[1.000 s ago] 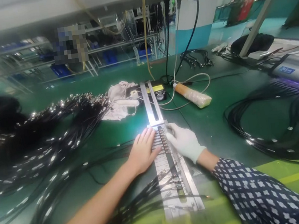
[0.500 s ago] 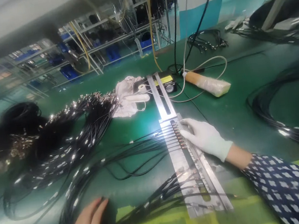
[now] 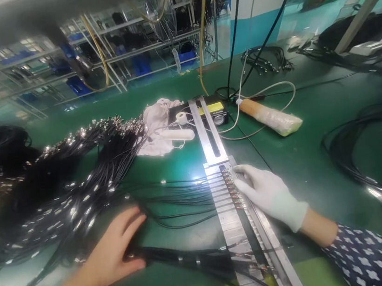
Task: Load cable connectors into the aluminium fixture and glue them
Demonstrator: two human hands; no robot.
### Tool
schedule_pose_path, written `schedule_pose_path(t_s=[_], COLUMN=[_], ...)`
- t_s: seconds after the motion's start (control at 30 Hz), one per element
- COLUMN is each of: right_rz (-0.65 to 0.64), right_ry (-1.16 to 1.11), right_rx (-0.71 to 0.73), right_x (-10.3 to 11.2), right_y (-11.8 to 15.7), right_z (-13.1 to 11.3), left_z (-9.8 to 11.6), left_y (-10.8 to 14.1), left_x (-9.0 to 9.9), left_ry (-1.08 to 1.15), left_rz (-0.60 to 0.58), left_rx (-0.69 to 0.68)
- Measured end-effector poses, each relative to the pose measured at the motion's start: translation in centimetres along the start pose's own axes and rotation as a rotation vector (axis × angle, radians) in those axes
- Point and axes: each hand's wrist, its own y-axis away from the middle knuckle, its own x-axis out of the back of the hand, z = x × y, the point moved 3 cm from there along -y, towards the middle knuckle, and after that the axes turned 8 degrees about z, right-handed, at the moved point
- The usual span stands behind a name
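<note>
A long metal fixture (image 3: 226,225) runs from the middle of the green table toward the near edge, with a row of black cables (image 3: 180,196) lying across its upper part, their copper-coloured ends in its slot. My right hand (image 3: 270,193), in a white glove, rests its thumb and fingertips at the fixture's right rail beside those ends; whether it pinches anything is too small to tell. My bare left hand (image 3: 118,246) is over the black cables left of the fixture, thumb and fingers apart. A looser cable bundle (image 3: 192,257) reaches from beside it across the fixture's lower part.
Heaped black cables (image 3: 60,197) cover the left side. Behind the fixture are a black box with a yellow label (image 3: 216,107) and a pale cloth (image 3: 154,119). A wrapped wooden-handled tool (image 3: 268,116) lies right, beyond it coiled cables (image 3: 347,155). Hanging cords cross the back.
My left hand has moved up and to the right, over the cables. My right hand stays at the fixture's rail. The view has shifted slightly.
</note>
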Motion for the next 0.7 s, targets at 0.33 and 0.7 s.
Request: schedule_pose_path(t_s=[0.33, 0.7], right_rz=[-0.038, -0.104], right_ry=[-0.120, -0.220], right_rx=[0.109, 0.099], right_x=[0.8, 1.3], right_y=[0.8, 0.6], right_z=[0.6, 1.4], left_z=[12.6, 11.0], left_y=[-3.9, -7.3], left_x=[-0.4, 3.0], left_ry=[0.696, 0.409], left_rz=[-0.153, 0.117], left_rx=[0.348, 0.346])
